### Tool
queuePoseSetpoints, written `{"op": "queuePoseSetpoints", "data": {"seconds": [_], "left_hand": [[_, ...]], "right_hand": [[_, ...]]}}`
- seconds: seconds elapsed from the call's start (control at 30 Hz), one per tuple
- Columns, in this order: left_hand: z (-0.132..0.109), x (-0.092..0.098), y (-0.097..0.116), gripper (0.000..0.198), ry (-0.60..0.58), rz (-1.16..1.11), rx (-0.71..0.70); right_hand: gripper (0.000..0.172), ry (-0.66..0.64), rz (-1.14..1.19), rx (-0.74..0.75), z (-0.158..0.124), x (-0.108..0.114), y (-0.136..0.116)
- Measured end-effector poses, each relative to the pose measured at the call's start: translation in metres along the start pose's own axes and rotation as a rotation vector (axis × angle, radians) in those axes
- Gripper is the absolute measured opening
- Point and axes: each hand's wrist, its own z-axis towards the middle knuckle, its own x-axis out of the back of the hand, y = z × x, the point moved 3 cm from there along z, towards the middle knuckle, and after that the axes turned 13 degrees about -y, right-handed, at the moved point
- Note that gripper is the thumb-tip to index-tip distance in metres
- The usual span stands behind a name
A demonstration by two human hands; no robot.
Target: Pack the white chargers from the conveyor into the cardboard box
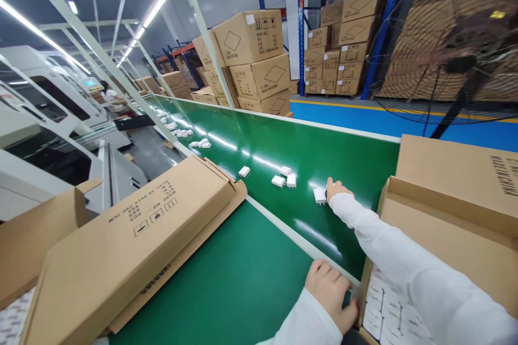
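Note:
My right hand (339,190) reaches over the green conveyor belt (356,159), its fingers closed at the side of a white plug charger (319,195) with its prongs showing. Three more white chargers (291,180) lie in a small group to the left, and a single charger (244,171) lies beyond them. My left hand (329,292) rests at the pale rail near the open box, fingers curled under; what they grip, if anything, is hidden. Beneath my right sleeve, the open carton (453,215) holds rows of white pieces (390,310).
A long cardboard box (133,226) lies at left over the green work surface (226,275). More chargers (202,143) sit farther along the belt. Stacked cartons (259,75), a rack (301,38) and a large fan (457,59) stand behind. A person (107,91) is far left.

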Motion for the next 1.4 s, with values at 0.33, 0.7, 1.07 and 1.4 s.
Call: {"op": "queuePoseSetpoints", "data": {"seconds": [0.33, 0.7, 1.07, 1.4], "left_hand": [[0.003, 0.002, -0.002, 0.017, 0.006, 0.017, 0.004], [0.003, -0.004, -0.005, 0.02, -0.031, 0.04, -0.041], [0.002, 0.003, -0.001, 0.01, 0.048, 0.007, -0.047], [0.0, 0.007, -0.002, 0.012, 0.02, 0.008, -0.038]], "right_hand": [[0.045, 0.003, 0.118, -0.005, -0.029, -0.013, -0.031], [0.072, -0.862, 0.922, 0.941, -0.181, 0.033, 0.017], [0.067, -1.117, 1.082, 1.276, -0.226, 0.035, 0.041], [0.046, -1.005, 1.075, 1.341, -0.236, 0.047, 0.038]]}}
